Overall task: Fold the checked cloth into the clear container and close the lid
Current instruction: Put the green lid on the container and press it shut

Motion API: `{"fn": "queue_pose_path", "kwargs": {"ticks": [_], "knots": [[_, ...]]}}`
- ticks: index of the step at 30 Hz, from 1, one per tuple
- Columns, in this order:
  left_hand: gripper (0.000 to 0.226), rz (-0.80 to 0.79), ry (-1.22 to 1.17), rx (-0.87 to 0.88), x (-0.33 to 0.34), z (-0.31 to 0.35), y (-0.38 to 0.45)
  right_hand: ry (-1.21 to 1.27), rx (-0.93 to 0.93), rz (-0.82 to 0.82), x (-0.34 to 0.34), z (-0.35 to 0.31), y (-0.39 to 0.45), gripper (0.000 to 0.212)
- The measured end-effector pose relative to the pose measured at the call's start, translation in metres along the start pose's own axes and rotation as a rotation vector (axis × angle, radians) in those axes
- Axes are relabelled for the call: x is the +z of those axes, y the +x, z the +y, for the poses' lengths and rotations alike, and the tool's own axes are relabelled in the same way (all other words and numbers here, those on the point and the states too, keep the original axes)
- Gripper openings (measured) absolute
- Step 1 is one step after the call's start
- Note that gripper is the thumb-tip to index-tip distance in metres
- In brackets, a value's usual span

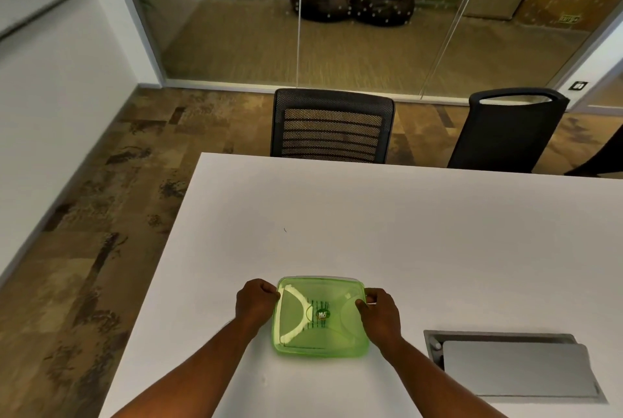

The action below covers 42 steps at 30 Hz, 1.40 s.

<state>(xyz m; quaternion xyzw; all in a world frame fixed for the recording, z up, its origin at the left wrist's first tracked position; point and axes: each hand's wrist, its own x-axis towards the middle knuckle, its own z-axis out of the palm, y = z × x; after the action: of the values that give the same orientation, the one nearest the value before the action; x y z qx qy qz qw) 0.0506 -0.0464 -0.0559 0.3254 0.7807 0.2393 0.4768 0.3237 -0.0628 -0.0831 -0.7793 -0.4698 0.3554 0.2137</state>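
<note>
A square container with a translucent green lid rests on the white table near its front edge. The lid lies flat over the container and carries a small round logo in its middle. Faint dark stripes show through the lid beside the logo; the checked cloth itself cannot be made out. My left hand grips the lid's left edge with curled fingers. My right hand grips the right edge, its thumb on top of the lid.
A grey hinged cable hatch is set into the table at the right front. Two black office chairs stand at the table's far side. The table's left edge drops to patterned floor. A glass wall stands behind.
</note>
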Motion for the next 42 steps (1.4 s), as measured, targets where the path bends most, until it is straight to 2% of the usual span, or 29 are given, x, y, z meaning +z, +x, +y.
{"fn": "queue_pose_path", "kwargs": {"ticks": [3,9,26,42], "knots": [[0.007,0.014,0.029,0.018,0.002,0.003,-0.001,0.016,0.011,-0.016,-0.001,-0.006,0.003,0.029],[0.029,-0.01,0.079,0.069,0.005,0.001,0.0,0.038,0.041,-0.043,-0.004,-0.006,0.009,0.028],[0.011,-0.017,0.021,-0.005,0.007,-0.009,0.015,0.061,0.09,-0.082,-0.008,-0.009,0.015,0.021],[0.01,0.004,0.111,-0.083,0.01,0.001,0.025,0.055,0.118,-0.087,-0.002,-0.006,0.021,0.024]]}}
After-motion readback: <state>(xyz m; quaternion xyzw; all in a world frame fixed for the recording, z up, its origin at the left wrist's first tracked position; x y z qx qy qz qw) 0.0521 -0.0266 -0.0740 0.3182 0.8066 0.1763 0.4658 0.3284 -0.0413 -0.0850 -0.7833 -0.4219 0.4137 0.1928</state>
